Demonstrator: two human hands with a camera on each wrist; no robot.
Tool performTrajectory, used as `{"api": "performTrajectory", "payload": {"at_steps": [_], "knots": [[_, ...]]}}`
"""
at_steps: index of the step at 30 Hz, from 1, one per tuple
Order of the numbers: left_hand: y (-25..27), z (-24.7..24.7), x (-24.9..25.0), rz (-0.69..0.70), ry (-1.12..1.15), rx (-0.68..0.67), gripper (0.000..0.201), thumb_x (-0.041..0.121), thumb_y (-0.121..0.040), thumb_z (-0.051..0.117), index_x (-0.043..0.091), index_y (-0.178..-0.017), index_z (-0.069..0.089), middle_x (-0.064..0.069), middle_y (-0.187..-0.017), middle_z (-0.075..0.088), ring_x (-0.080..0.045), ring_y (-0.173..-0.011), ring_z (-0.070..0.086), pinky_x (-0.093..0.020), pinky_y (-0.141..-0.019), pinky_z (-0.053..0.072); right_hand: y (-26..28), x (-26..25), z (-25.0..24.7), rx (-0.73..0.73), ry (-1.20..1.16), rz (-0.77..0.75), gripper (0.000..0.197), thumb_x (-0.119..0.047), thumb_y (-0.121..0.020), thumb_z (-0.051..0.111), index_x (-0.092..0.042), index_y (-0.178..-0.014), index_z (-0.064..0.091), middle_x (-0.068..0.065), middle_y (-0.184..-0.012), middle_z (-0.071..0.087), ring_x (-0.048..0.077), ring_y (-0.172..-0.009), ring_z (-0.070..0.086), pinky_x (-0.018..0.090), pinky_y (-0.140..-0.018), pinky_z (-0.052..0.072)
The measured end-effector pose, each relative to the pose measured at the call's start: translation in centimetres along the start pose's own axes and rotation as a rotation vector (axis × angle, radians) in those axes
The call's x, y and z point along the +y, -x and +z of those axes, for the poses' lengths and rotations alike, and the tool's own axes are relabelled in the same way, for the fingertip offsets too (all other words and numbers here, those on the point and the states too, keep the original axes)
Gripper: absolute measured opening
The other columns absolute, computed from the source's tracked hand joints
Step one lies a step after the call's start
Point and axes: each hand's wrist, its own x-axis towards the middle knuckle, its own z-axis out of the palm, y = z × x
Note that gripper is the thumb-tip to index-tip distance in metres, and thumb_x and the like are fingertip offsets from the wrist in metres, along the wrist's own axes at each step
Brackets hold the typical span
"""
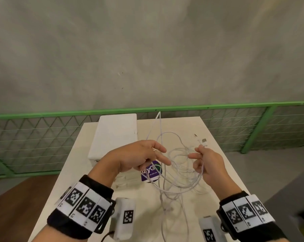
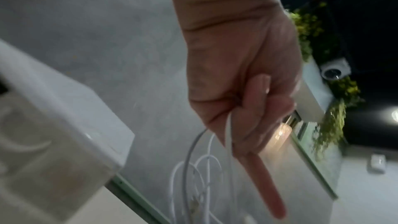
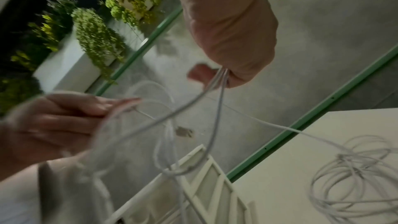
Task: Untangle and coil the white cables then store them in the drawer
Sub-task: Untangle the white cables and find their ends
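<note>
A tangle of white cables (image 1: 175, 173) hangs between my two hands above the cream table (image 1: 217, 172). My left hand (image 1: 158, 154) pinches one thin strand, with the other fingers stretched toward the right. In the left wrist view, the fingers (image 2: 254, 101) curl round that strand (image 2: 228, 125). My right hand (image 1: 196, 156) grips several strands, seen bunched in its fingers (image 3: 221, 76) in the right wrist view. Plug ends (image 1: 203, 140) stick up just beyond it. More loops (image 3: 355, 180) lie on the table. The white drawer box (image 1: 112, 137) stands at the back left, shut.
A purple sticker (image 1: 152, 172) lies on the table under the cables. A green-framed mesh fence (image 1: 43, 140) runs behind the table in front of a grey wall. Loose cable tails (image 1: 165, 215) trail toward the near table edge. Wood floor lies to the left.
</note>
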Motion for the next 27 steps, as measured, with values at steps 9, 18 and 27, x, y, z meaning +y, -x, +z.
{"api": "performTrajectory", "payload": {"at_steps": [9, 18, 27], "knots": [[-0.8, 3.3, 0.4, 0.174, 0.113, -0.128, 0.020, 0.004, -0.069, 0.043, 0.012, -0.083, 0.055, 0.000, -0.061, 0.070, -0.007, -0.042, 0.045, -0.015, -0.038, 0.032, 3.6, -0.9, 2.9, -0.409, 0.178, 0.001, 0.037, -0.032, -0.090, 0.054, -0.013, -0.058, 0.049, -0.003, -0.033, 0.038, 0.007, -0.023, 0.022, 0.015, -0.032, 0.012], [-1.7, 4.2, -1.0, 0.369, 0.414, 0.022, 0.023, 0.003, -0.070, 0.040, 0.010, -0.088, 0.050, 0.005, -0.040, 0.046, -0.008, -0.038, 0.038, -0.025, -0.054, 0.037, 3.2, -1.9, 2.4, -0.433, 0.325, -0.150, 0.020, 0.009, -0.075, 0.061, -0.011, -0.076, 0.066, 0.006, -0.049, 0.055, 0.005, -0.027, 0.023, 0.014, -0.029, 0.016], [-2.4, 4.0, -1.8, 0.354, 0.071, 0.250, 0.057, 0.036, -0.093, 0.046, 0.023, -0.145, 0.024, 0.002, -0.087, 0.066, -0.010, -0.080, 0.063, -0.028, -0.089, 0.049, 2.6, -2.6, 1.8, -0.396, 0.333, -0.151, 0.042, -0.039, -0.093, 0.048, -0.008, -0.064, 0.055, 0.002, -0.045, 0.046, 0.008, -0.028, 0.021, 0.017, -0.032, 0.013]]}}
